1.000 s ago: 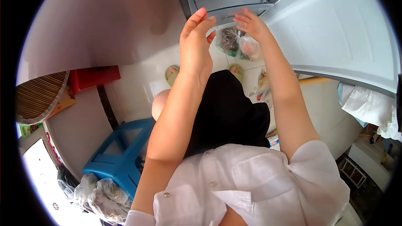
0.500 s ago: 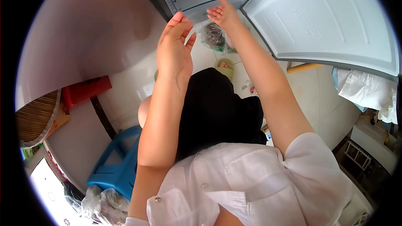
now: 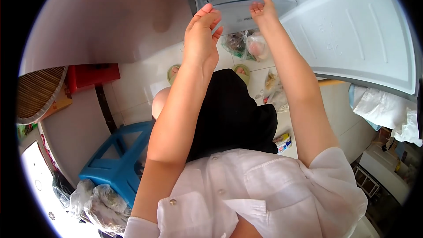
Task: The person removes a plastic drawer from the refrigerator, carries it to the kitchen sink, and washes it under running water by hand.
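Observation:
A clear-fronted drawer (image 3: 240,13) sits in the open refrigerator, and its inside shows a bare bottom with small dark specks. My left hand (image 3: 202,33) is raised at the drawer's left end, fingers apart and slightly curled, holding nothing. Near the right part of the drawer front is my right hand (image 3: 263,12), its fingers spread and nothing in them. Whether either hand touches the drawer I cannot tell. Below the drawer, on the floor, lie a clear bag with dark contents (image 3: 235,43) and a bag with something pinkish (image 3: 257,46).
The open refrigerator door (image 3: 352,31) spans the right side. A blue stool (image 3: 112,165) stands at lower left beside plastic bags (image 3: 103,207). A red box (image 3: 93,77) and a woven tray (image 3: 37,92) are at left. White cloth (image 3: 383,108) hangs at right.
The view swung left, then back right. Compared with half a second ago, more of the drawer front and the floor bags shows. Both hands stay raised and empty.

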The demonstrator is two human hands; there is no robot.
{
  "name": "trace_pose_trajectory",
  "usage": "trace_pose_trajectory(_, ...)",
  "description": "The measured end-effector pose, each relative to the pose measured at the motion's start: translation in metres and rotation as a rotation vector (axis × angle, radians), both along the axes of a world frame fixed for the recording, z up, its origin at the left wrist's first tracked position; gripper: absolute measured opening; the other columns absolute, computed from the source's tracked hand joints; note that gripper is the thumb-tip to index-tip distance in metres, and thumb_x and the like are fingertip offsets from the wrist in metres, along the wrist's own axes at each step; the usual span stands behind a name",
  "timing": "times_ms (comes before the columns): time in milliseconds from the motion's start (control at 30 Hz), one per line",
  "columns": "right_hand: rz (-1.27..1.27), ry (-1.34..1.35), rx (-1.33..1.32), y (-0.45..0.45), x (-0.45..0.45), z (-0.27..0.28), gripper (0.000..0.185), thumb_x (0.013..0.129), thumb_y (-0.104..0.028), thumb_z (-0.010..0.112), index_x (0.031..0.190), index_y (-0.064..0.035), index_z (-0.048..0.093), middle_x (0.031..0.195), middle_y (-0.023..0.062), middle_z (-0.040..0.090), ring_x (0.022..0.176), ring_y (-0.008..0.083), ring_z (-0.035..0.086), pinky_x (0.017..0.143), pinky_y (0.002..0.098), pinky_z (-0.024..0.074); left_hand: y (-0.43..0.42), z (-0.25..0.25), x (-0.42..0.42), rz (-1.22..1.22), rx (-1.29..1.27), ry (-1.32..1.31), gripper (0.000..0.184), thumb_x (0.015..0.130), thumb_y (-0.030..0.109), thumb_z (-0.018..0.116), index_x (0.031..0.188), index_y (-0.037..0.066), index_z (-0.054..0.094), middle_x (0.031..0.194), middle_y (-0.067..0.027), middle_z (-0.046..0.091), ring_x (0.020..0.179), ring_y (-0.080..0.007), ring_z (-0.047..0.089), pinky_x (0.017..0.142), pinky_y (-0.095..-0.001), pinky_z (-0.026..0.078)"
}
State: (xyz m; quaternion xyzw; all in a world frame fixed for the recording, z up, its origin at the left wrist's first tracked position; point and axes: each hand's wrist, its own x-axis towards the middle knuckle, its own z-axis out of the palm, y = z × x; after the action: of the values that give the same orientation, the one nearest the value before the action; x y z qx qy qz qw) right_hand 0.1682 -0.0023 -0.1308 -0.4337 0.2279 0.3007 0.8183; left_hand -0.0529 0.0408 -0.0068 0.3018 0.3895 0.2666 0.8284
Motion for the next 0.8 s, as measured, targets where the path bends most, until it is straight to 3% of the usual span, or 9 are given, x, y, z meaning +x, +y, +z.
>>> trace_pose_trajectory(200,-0.033,0.027,-0.053,-0.035,-0.028,0.033,0.027,0.071,-0.009,0.069,0.077,-0.0065,0.043,0.066,0.0028,0.042,0.073,0.0188,0.049,0.076,0.0376,0.0456,0.005,0.0,-0.006,-0.003,0.009,-0.054,0.036,0.08,0.01,0.059,0.114,0.008,0.05,0.1,0.0019,0.053,0.094,-0.0095,0.05,0.084,-0.0289,0.037)
trace_pose_trajectory(300,0.023,-0.06,-0.077,-0.057,-0.041,0.046,0.024,0.075,-0.011,0.067,0.077,-0.0071,0.043,0.065,0.0042,0.044,0.062,0.018,0.05,0.066,0.0344,0.0479,0.004,0.003,-0.01,0.027,0.015,-0.047,0.034,0.08,0.009,0.059,0.113,0.009,0.051,0.1,0.0019,0.054,0.092,-0.0093,0.05,0.083,-0.0286,0.037)
trace_pose_trajectory(433,-0.031,-0.041,-0.094,-0.088,-0.056,0.061,0.025,0.072,-0.007,0.069,0.073,-0.0076,0.044,0.067,0.002,0.042,0.068,0.0167,0.047,0.071,0.036,0.0455,0.003,0.005,-0.021,0.03,0.048,-0.012,0.035,0.084,0.011,0.059,0.117,0.005,0.052,0.105,-0.0038,0.054,0.094,-0.0126,0.052,0.086,-0.0311,0.041)
trace_pose_trajectory(600,-0.033,-0.077,-0.09,-0.133,-0.085,0.075,0.025,0.073,-0.009,0.068,0.072,-0.0083,0.043,0.061,0.0028,0.042,0.059,0.0157,0.047,0.063,0.0331,0.0463,-0.001,0.005,-0.039,-0.126,0.09,0.075,0.035,0.084,0.015,0.06,0.116,0.004,0.053,0.102,-0.0032,0.056,0.095,-0.0131,0.053,0.087,-0.0316,0.041)
trace_pose_trajectory(733,-0.071,-0.046,-0.098,-0.168,-0.119,0.095,0.023,0.073,-0.009,0.067,0.075,-0.0089,0.044,0.062,0.0007,0.04,0.057,0.0142,0.043,0.07,0.0323,0.0447,-0.002,0.009,-0.06,-0.251,0.2,0.153,0.036,0.085,0.019,0.06,0.117,0.003,0.053,0.1,-0.003,0.058,0.098,-0.0146,0.053,0.087,-0.0324,0.042)
trace_pose_trajectory(800,-0.041,-0.08,-0.071,-0.194,-0.136,0.1,0.022,0.072,-0.007,0.069,0.073,-0.01,0.047,0.062,-0.0011,0.04,0.057,0.0126,0.039,0.071,0.0321,0.043,0.0,0.005,-0.076,-0.353,0.247,0.155,0.045,0.084,0.027,0.063,0.118,0.0,0.05,0.108,-0.0066,0.055,0.101,-0.0173,0.052,0.088,-0.0341,0.044)
